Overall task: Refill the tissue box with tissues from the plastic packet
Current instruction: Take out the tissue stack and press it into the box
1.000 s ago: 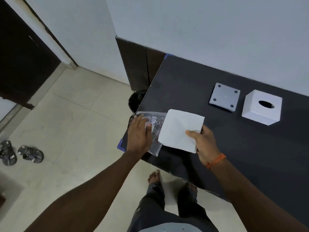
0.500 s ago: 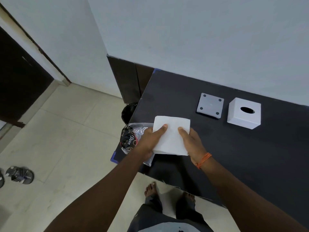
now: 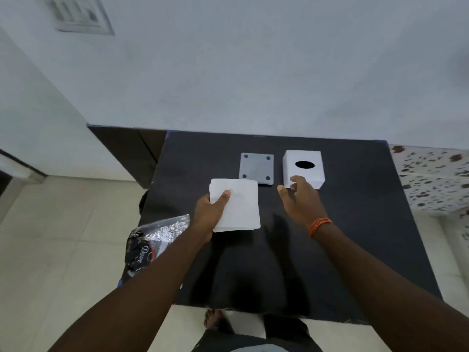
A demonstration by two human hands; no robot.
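White tissues, a squared stack, sit in the left hand, thumb pressed on top and the other fingers underneath, so the hand is closed on the stack. The stack hangs over the middle of the black tabletop, and its far right corner overlaps the near left corner of a grey square plate. That plate lies flat, a dark round pad in each corner, towards the far edge of the tabletop.

Just beside the plate, to its right, stands the white tissue box, a cube with a dark oval slot in its top face. It sits near the far edge as well, a little right of centre.

The right hand is spread open and holds nothing; its fingers reach the near left corner of the box, and whether they touch it or only hover in front of it I cannot tell. An orange thread band circles that wrist.

At the near left edge of the tabletop lies the plastic packet, crumpled, clear with black and red print, partly hanging past the edge and partly hidden by the left forearm. It is well apart from the box. Below the near edge a bare foot stands on the pale tiled floor.
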